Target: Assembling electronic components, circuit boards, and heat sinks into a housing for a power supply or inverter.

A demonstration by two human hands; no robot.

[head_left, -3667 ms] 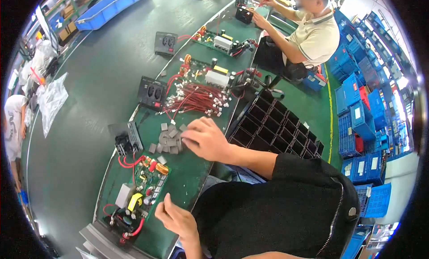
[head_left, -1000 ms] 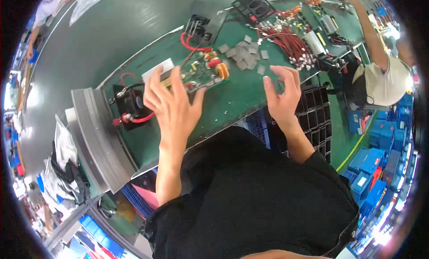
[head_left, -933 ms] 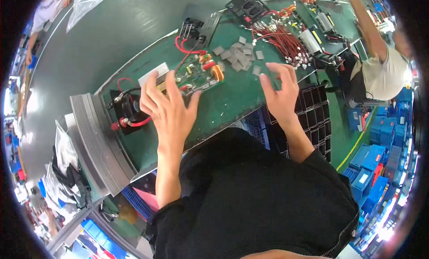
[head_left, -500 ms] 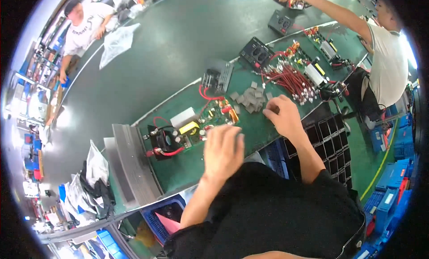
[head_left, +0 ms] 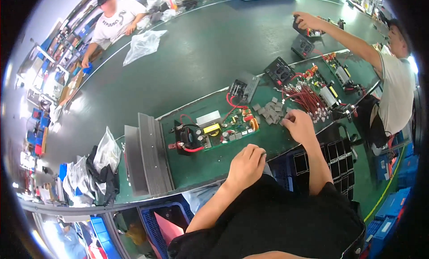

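Observation:
My right hand [head_left: 301,125] is at the right edge of a heap of small grey blocks [head_left: 271,111], thumb and forefinger pinched on a grey block at the heap's edge. Nearer the table's front edge is my left hand [head_left: 246,166], its fingers curled together; whatever they hold, if anything, is hidden. Beyond it lies a green circuit board [head_left: 232,136] with a yellow transformer [head_left: 212,129], a white metal plate [head_left: 208,119] and a black fan [head_left: 187,134] at its left end. Red wires join the board to a black socket panel [head_left: 243,87].
Finned grey metal housings [head_left: 154,154] stand left of the board. A bundle of red wires [head_left: 304,98] and more boards lie to the right. A co-worker [head_left: 395,89] on the right reaches over the table; another person [head_left: 117,19] is far left. Black crates [head_left: 335,158] stand below the edge.
The view has shifted, so the table appears farther right. My right thumb and forefinger have closed at the grey blocks. My left hand has drawn back from the board toward me, fingers curled.

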